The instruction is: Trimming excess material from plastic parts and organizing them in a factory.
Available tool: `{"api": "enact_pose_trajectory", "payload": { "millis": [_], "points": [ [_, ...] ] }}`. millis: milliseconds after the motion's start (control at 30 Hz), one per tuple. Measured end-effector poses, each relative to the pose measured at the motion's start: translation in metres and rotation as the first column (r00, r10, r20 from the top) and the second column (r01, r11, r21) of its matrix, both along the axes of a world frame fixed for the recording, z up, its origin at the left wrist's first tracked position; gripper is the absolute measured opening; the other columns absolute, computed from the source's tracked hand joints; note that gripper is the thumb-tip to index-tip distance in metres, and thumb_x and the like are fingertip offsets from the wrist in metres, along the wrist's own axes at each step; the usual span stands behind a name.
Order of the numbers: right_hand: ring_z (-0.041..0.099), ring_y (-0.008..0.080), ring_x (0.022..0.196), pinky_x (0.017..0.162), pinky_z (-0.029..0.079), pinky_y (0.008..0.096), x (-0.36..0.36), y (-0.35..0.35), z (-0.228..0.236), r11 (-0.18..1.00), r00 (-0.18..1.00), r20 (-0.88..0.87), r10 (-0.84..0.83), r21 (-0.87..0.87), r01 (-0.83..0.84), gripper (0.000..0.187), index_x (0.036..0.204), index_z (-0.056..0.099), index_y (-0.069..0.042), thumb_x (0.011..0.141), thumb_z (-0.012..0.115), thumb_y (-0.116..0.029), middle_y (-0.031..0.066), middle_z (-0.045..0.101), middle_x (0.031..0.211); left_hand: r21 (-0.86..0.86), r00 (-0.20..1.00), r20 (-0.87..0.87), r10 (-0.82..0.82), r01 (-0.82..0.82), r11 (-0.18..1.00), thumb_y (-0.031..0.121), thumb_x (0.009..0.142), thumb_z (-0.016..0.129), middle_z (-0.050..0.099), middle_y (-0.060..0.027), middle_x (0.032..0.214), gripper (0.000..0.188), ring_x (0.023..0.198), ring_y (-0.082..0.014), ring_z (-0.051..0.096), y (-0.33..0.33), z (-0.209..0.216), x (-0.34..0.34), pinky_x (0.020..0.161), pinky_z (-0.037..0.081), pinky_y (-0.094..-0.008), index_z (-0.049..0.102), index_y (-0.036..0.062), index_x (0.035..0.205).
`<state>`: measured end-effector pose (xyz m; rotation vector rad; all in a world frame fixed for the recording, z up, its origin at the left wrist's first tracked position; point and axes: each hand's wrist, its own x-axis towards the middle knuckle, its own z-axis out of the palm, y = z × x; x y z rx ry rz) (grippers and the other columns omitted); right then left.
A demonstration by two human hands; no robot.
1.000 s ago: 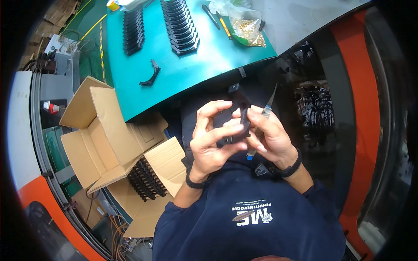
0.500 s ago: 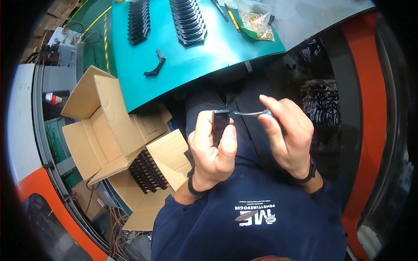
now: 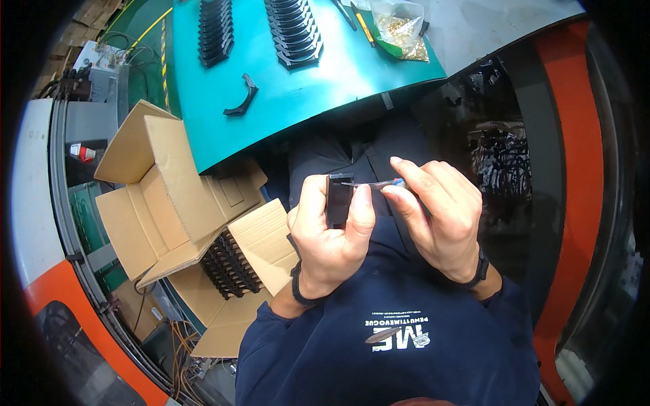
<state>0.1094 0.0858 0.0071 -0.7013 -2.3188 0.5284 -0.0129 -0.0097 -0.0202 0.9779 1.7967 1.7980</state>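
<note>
Fingers [image 3: 313, 201]: left hand [image 3: 328, 247] grips black part [image 3: 338, 206], right hand [image 3: 443, 213] pinches blade [image 3: 379, 184] — trimming, we'd guess; next calls for light stroke.

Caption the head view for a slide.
Left hand grips a black part, right hand holds a thin metal tool to it; green table beyond, open cardboard box at left.

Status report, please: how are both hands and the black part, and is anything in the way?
Left hand gripping black part. Right hand holding thin pointed tool, tip over part's upper end. Possibly in the way: left thumb, close by tool.
</note>
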Motion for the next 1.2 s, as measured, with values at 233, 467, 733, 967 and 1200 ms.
{"api": "enact_pose_trajectory", "payload": {
  "millis": [233,467,733,967,1200],
  "points": [
    [0.054,0.0199,0.054,0.052,0.043,0.0308,-0.001,0.000,0.002,0.999,1.000,0.027,0.003,-0.039,-0.002,0.029,0.096,0.069,0.002,0.075,0.079,-0.016,0.0069,0.057,0.067,-0.006,0.998,-0.061,0.027,-0.028,1.000,0.011,0.084,0.072,0.062,-0.0052,0.064,0.019,0.054,-0.0106,0.059,0.000,-0.004,-0.001,0.052,0.046,-0.0232,0.057,-0.0005,0.083],
    [0.054,0.0196,0.054,0.051,0.043,0.0307,0.000,0.000,0.002,0.999,1.000,0.027,0.007,-0.050,-0.005,0.028,0.095,0.069,0.002,0.076,0.078,-0.016,0.0070,0.056,0.066,-0.011,0.998,-0.056,0.031,-0.032,0.999,0.011,0.083,0.074,0.063,-0.0053,0.065,0.020,0.054,-0.0107,0.060,-0.002,-0.004,0.000,0.052,0.047,-0.0232,0.058,-0.0003,0.084],
    [0.055,0.0196,0.055,0.051,0.043,0.0303,0.001,-0.001,0.003,0.999,0.999,0.044,-0.005,-0.046,0.007,0.027,0.094,0.069,0.002,0.076,0.078,-0.015,0.0077,0.059,0.068,-0.012,0.999,-0.044,0.032,-0.032,0.999,0.011,0.083,0.074,0.064,-0.0049,0.065,0.019,0.054,-0.0099,0.059,-0.001,-0.005,0.001,0.052,0.046,-0.0228,0.058,-0.0001,0.083],
    [0.056,0.0211,0.056,0.052,0.044,0.0315,0.001,0.000,0.003,0.997,0.999,0.040,-0.018,-0.075,0.021,0.026,0.095,0.069,0.002,0.075,0.078,-0.013,0.0087,0.060,0.069,-0.034,0.999,-0.022,0.030,-0.030,0.999,0.011,0.084,0.074,0.063,-0.0033,0.064,0.019,0.055,-0.0083,0.058,0.001,-0.004,0.001,0.051,0.045,-0.0219,0.059,0.0005,0.083],
    [0.055,0.0249,0.058,0.053,0.042,0.0337,0.007,0.003,-0.001,0.971,0.996,-0.011,-0.093,-0.224,0.088,0.024,0.098,0.068,0.002,0.077,0.076,-0.007,0.0120,0.059,0.070,0.060,0.951,0.306,-0.052,0.035,0.998,0.018,0.090,0.066,0.049,0.0001,0.055,0.026,0.046,-0.0061,0.042,-0.002,-0.011,-0.015,0.055,0.039,-0.0222,0.052,0.0016,0.076]
  ]
}}
